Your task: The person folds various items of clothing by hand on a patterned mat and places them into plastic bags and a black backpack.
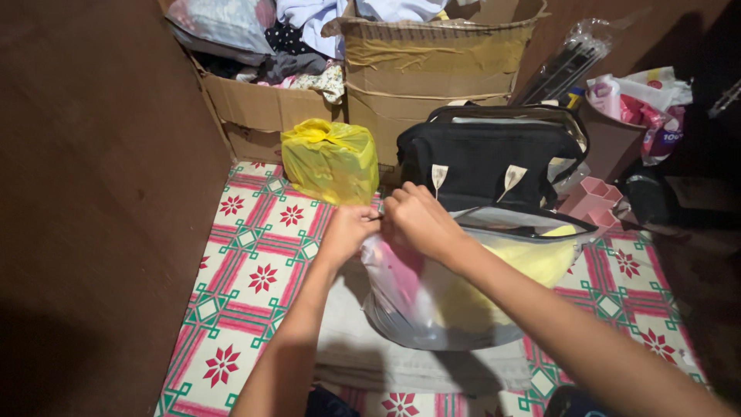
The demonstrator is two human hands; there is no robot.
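Both hands — left hand (349, 229), right hand (415, 220) — pinch clear plastic bag (432, 297).

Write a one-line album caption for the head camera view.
Left hand and right hand pinch the top of a clear plastic bag on a patterned floor mat, before a black bag.

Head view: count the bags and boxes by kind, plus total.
Clear plastic bag, held at its top by both hands: 1
Yellow plastic bag: 1
Black bag: 1
Cardboard boxes: 2
Total: 5
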